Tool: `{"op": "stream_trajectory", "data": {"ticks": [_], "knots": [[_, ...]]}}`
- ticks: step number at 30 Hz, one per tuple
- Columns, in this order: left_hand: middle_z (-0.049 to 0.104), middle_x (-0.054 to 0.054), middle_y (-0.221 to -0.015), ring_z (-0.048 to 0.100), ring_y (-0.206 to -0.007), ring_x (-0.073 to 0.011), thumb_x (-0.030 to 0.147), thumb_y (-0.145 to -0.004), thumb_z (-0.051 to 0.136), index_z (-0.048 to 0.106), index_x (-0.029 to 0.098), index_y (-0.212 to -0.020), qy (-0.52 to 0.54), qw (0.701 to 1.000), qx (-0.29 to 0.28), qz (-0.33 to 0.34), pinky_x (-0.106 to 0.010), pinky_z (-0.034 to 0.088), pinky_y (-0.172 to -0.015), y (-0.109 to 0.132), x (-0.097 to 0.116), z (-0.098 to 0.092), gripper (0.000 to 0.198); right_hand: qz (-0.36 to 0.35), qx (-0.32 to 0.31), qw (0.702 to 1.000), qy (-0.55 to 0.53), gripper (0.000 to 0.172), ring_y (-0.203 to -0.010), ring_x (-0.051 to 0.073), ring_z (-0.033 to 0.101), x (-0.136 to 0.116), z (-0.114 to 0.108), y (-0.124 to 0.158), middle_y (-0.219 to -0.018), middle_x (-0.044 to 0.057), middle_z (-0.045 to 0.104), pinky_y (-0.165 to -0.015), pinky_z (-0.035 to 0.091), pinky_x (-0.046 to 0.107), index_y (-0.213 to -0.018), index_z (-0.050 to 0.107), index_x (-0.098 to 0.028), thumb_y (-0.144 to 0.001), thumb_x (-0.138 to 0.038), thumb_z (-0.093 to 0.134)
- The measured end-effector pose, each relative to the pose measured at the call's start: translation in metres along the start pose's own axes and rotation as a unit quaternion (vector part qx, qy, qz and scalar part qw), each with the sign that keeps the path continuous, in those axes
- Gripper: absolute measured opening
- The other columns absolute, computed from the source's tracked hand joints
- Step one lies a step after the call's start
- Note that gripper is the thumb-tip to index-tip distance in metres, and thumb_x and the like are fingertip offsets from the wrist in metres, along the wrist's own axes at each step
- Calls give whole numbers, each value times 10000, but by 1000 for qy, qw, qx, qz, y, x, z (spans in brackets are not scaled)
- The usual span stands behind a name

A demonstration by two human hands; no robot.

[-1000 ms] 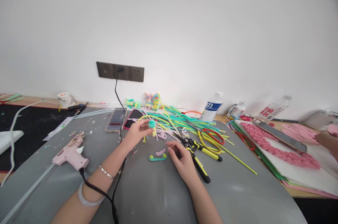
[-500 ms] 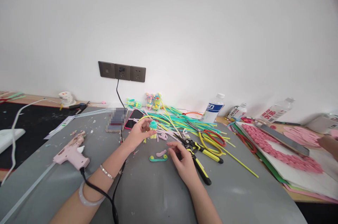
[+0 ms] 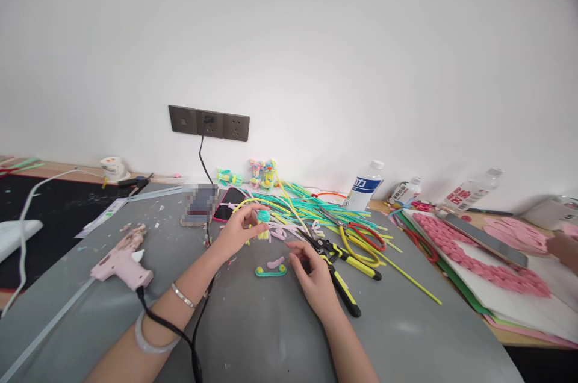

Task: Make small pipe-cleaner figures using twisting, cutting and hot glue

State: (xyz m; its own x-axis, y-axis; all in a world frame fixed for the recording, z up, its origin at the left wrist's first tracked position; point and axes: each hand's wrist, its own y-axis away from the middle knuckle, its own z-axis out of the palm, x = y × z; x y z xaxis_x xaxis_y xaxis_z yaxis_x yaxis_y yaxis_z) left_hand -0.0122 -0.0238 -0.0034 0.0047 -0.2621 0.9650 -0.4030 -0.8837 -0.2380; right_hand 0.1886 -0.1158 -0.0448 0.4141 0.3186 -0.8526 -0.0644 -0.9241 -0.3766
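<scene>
Between the thumb and fingers of my left hand [image 3: 246, 227] is a small pipe-cleaner figure [image 3: 263, 217], teal on top and pale yellow below, held upright above the table. My right hand [image 3: 311, 271] rests on the table with fingers loosely curved and apart, nothing in them. Just left of its fingertips lie a teal pipe-cleaner strip with yellow curled ends [image 3: 271, 273] and a short lilac piece [image 3: 275, 263]. Beside the right hand are black-and-yellow pliers [image 3: 344, 292]. Several teal, yellow and lilac pipe cleaners [image 3: 298, 202] are heaped behind both hands.
A pink glue gun [image 3: 121, 262] lies at left, its black cord [image 3: 194, 347] running near my left forearm. Scissors with red and yellow handles [image 3: 368, 235], a bottle [image 3: 363, 184], a phone [image 3: 229, 203] and finished figures [image 3: 262, 173] stand or lie behind. Another person's hand [image 3: 562, 247] is far right.
The small figure in my left hand has turned and shifted slightly downward. My right hand has stayed in place. The other person's hand at far right has moved a little.
</scene>
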Motion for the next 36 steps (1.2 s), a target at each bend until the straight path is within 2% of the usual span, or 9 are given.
{"op": "stream_trajectory", "data": {"ticks": [6,12,17,22,27,30,33,34,36], "knots": [[412,58,-702,487,-624,-123,424,-800,718,619,204,-1069,-6,1000,-2,-2,-236,405,-565,2,4,1,361,-6,-1,1000,-3,265,-672,179,573,-1,0,-1,-745,27,630,-654,470,276,-1049,647,-175,-951,-383,515],[370,67,-707,463,-651,-120,424,-830,707,546,230,-1243,6,1000,-11,22,-227,412,-592,2,6,2,484,-5,-4,1000,-4,255,-668,170,566,-3,0,0,-734,17,617,-652,461,264,-1044,639,-164,-948,-366,517],[391,57,-724,459,-654,-118,449,-829,709,555,218,-1197,32,999,-17,16,-226,440,-585,3,8,4,461,-3,-2,1000,-9,253,-683,171,573,-3,0,0,-751,19,618,-663,461,265,-1057,638,-166,-946,-362,522],[631,-52,-1004,627,-941,-203,467,-837,702,477,229,-1222,107,993,-57,-3,-284,502,-746,6,14,7,506,-2,2,1000,-13,264,-670,173,573,-2,1,-1,-747,22,623,-648,462,268,-1065,637,-164,-946,-370,525],[667,-102,-1156,626,-1131,-249,433,-849,704,458,231,-1212,127,989,-78,4,-314,490,-852,7,12,7,482,-5,9,1000,-8,260,-679,177,588,-2,1,-1,-750,26,634,-650,469,274,-1066,640,-164,-945,-369,533],[668,-118,-1199,635,-1147,-252,422,-867,687,450,227,-1227,124,989,-85,13,-324,476,-894,6,11,6,473,-38,64,997,6,206,-713,184,604,-5,-2,-1,-791,38,652,-659,474,282,-1033,645,-176,-950,-321,525],[673,-122,-1203,633,-1160,-252,417,-881,672,453,224,-1236,110,990,-81,18,-334,459,-929,6,8,5,460,-110,127,986,22,134,-713,176,594,-20,-1,1,-807,37,646,-661,468,280,-967,638,-195,-956,-245,513],[677,-120,-1195,632,-1164,-254,418,-881,673,456,223,-1238,105,991,-79,18,-337,457,-932,5,7,5,461,-136,126,982,21,126,-707,171,587,-29,3,1,-795,31,637,-658,463,276,-954,631,-200,-958,-218,507],[682,-117,-1170,635,-1160,-266,424,-864,691,463,223,-1235,98,992,-75,12,-341,460,-919,4,4,5,480,-181,74,981,-4,135,-692,157,579,-51,16,3,-777,19,623,-652,459,265,-937,609,-206,-965,-174,481]]}}
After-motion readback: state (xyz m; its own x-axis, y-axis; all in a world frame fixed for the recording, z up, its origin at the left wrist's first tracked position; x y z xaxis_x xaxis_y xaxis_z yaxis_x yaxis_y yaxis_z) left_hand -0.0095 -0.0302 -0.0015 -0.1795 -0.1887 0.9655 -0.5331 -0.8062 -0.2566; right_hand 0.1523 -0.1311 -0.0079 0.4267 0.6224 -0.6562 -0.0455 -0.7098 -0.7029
